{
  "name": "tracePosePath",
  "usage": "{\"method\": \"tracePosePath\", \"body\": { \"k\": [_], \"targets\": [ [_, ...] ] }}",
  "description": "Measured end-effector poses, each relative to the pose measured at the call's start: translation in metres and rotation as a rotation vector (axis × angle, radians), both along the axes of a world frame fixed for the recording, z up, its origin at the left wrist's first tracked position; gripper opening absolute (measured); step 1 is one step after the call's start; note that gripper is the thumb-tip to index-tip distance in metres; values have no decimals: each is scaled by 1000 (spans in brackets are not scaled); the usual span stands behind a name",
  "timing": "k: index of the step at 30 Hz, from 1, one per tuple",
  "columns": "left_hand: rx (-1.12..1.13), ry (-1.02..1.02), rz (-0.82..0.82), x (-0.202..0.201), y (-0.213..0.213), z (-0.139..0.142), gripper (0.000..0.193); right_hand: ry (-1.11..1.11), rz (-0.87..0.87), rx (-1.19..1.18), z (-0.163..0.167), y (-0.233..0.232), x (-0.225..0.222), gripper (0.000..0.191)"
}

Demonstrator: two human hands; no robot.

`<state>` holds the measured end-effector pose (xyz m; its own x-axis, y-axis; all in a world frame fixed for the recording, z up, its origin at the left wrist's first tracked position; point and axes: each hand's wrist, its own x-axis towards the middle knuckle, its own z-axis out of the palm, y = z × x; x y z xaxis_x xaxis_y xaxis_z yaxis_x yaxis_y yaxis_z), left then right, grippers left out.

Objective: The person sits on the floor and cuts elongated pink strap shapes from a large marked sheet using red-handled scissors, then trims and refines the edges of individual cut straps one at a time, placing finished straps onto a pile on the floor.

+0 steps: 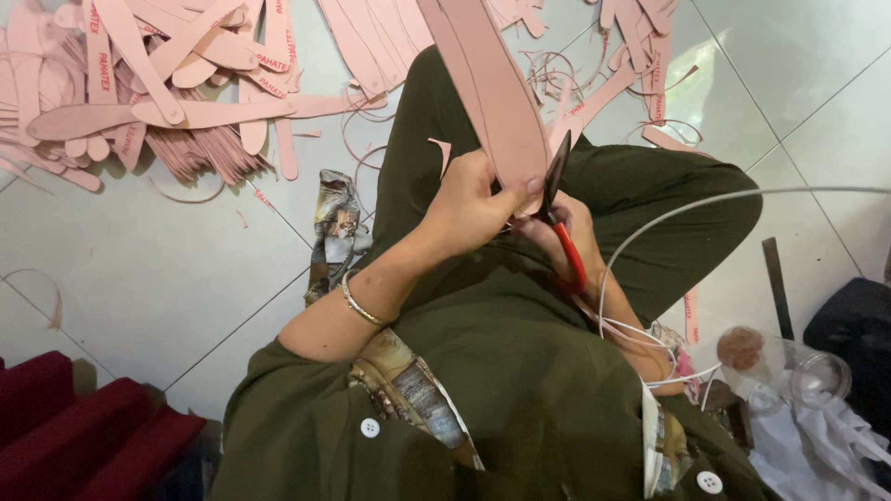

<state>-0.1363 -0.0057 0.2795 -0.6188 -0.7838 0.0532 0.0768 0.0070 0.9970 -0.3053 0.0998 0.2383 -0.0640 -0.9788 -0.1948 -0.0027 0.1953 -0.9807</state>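
My left hand (469,206) grips the near end of a long pink strip (492,88) of sheet material that runs up and away over my lap. My right hand (571,237), partly hidden behind the left, holds red-handled scissors (560,209) whose dark blades point up along the strip's right edge. A thin bangle (360,306) circles my left wrist. I sit on the floor in dark green clothes.
Piles of cut pink pieces (158,83) and thin curled trimmings lie on the white tiled floor at the top left and top. A white cable (650,227) arcs over my right knee. A clear glass jar (798,371) and dark ruler (777,288) lie at the right. Red cushion (83,436) at bottom left.
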Motion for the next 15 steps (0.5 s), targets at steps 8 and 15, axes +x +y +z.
{"method": "tracePosePath", "body": {
  "k": [8,15],
  "targets": [
    [50,12,-53,2,0,1,18,-23,21,-82,-2,5,-1,12],
    [381,320,-145,1,5,-10,21,-39,-33,-7,-2,8,4,8]
  ]
}}
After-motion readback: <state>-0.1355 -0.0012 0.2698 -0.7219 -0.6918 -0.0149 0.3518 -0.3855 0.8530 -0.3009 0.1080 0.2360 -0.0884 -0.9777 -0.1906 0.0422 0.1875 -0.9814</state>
